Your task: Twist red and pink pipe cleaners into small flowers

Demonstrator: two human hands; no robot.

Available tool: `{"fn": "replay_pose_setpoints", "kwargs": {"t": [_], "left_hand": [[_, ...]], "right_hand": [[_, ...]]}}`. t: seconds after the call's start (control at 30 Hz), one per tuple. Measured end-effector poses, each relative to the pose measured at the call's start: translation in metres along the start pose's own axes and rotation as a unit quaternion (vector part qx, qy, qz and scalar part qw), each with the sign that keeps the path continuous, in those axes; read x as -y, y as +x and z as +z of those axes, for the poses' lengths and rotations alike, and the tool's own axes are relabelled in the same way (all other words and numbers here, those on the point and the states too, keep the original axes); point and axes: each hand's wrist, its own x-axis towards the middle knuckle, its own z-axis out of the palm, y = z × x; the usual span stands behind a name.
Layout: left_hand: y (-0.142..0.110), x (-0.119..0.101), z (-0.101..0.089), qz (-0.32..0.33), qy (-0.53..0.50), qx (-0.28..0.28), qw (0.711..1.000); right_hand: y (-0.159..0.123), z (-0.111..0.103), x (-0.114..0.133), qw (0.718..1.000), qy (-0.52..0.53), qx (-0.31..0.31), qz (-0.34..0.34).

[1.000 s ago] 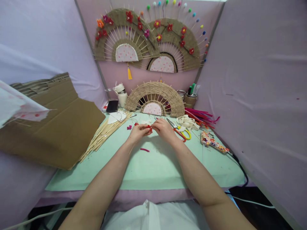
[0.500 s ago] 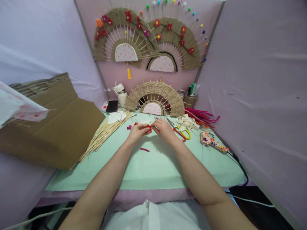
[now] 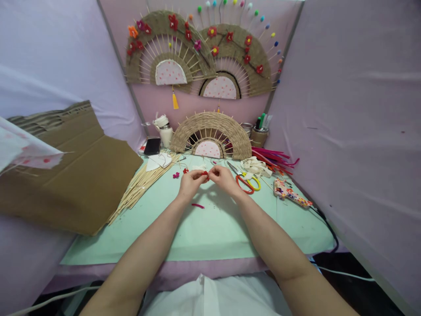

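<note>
Over the middle of the green table top, my left hand (image 3: 192, 183) pinches a small red pipe-cleaner flower (image 3: 205, 174), partly hidden by the fingers. My right hand (image 3: 223, 179) meets it from the right, thumb and fingertips pressed together at the flower's edge. Left of my hands lie a purple pipe-cleaner flower (image 3: 176, 175) and another red flower (image 3: 186, 170). A short magenta piece of pipe cleaner (image 3: 198, 206) rests on the table below them. Behind my hands stands a half-round twine fan (image 3: 212, 120) with thin sticks and a dotted cloth centre.
To the right are red-and-yellow-handled scissors (image 3: 246, 184), a bundle of cream ribbon (image 3: 256, 167), pipe cleaners (image 3: 276, 159) and a floral glue gun (image 3: 291, 193) with a black cable. Thin sticks (image 3: 141, 186) and a big cardboard sheet (image 3: 72, 175) lie left. Decorated fans (image 3: 243, 48) hang behind.
My right hand's fingers have drawn down and in closer to the red flower, which now shows less between the fingertips. The whole view has shifted slightly.
</note>
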Motion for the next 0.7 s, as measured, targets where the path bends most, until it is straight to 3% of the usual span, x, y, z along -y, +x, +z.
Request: {"fn": "replay_pose_setpoints", "kwargs": {"t": [0.07,0.17,0.27,0.37,0.5,0.6,0.7], "left_hand": [[-0.003,0.002,0.002,0.059,0.073,-0.006,0.996],[-0.008,0.003,0.003,0.159,0.201,0.016,0.966],[-0.008,0.003,0.003,0.17,0.225,0.029,0.959],[-0.003,0.002,0.001,0.052,0.107,0.026,0.993],[0.004,-0.003,-0.011,-0.116,-0.092,0.044,0.988],[0.007,-0.007,-0.02,-0.167,-0.158,0.077,0.97],[0.006,-0.01,-0.024,-0.186,-0.163,0.106,0.963]], "right_hand": [[0.001,0.001,-0.003,0.993,0.071,0.013,0.091],[0.003,0.002,-0.008,0.963,0.16,0.052,0.209],[0.004,0.001,-0.011,0.942,0.204,0.082,0.255],[0.003,-0.004,-0.007,0.97,0.145,0.057,0.185],[0.001,-0.014,0.003,0.999,0.034,-0.012,-0.034],[0.0,-0.02,0.006,0.986,-0.026,-0.005,-0.164],[-0.001,-0.021,0.006,0.977,-0.049,0.026,-0.207]]}}
